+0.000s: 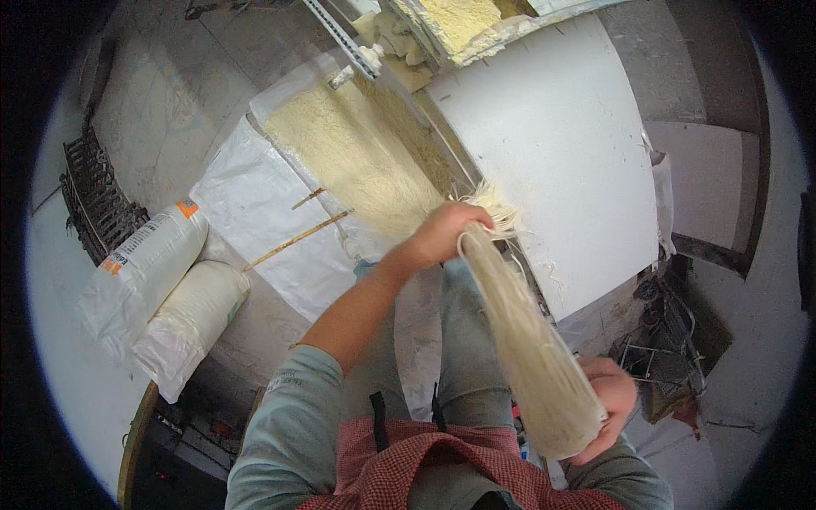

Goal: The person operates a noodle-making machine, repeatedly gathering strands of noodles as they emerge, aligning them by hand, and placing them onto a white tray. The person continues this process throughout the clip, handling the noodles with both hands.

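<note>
A long bundle of pale noodles stretches in front of my body, slanting from the middle of the head view down to the lower right. My left hand is closed round its upper end, and loose strand ends fan out just past my fist. At the lower end, my right hand grips the bundle where the strands fold over; part of its fingers is behind the noodles. Beyond my left hand lies a bed of pale yellow flour.
A white board lies to the right, with stray strands near its edge. Above it is a tray of yellow material. Two thin sticks rest on white sheeting. Filled white sacks lie at the left, beside a dark rack.
</note>
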Demonstrator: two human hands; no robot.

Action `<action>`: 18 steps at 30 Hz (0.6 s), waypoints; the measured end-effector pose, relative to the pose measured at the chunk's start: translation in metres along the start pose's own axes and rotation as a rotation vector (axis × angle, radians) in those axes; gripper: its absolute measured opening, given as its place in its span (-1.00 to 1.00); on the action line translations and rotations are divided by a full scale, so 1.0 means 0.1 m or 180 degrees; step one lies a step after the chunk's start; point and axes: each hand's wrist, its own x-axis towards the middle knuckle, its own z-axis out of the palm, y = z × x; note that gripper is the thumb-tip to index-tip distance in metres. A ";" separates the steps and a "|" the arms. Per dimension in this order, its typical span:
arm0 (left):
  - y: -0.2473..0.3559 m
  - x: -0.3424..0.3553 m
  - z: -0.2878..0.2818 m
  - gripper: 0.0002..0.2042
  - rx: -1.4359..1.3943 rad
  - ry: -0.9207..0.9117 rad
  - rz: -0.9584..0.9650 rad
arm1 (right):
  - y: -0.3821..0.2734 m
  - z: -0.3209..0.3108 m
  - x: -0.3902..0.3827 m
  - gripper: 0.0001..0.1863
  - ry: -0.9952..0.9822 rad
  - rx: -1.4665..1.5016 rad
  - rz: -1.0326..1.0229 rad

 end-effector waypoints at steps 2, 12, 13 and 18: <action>-0.25 -0.05 -0.25 -0.89 -0.0176 0.0015 -0.0458 | 0.09 0.08 -0.02 -0.65 -0.0374 0.0473 0.0320; -0.97 0.47 -1.86 -0.57 0.3780 0.0708 -0.0879 | 2.20 0.12 -0.44 -0.36 0.1587 -0.1953 0.1549; -0.98 0.47 -1.92 -0.55 0.3896 0.0892 -0.1059 | 2.43 0.08 -0.57 -0.38 0.1446 -0.2340 0.2079; -0.98 0.35 -1.99 -0.49 0.3980 0.0707 -0.1325 | 3.06 -0.04 -1.05 -0.44 0.0210 -0.2169 0.3379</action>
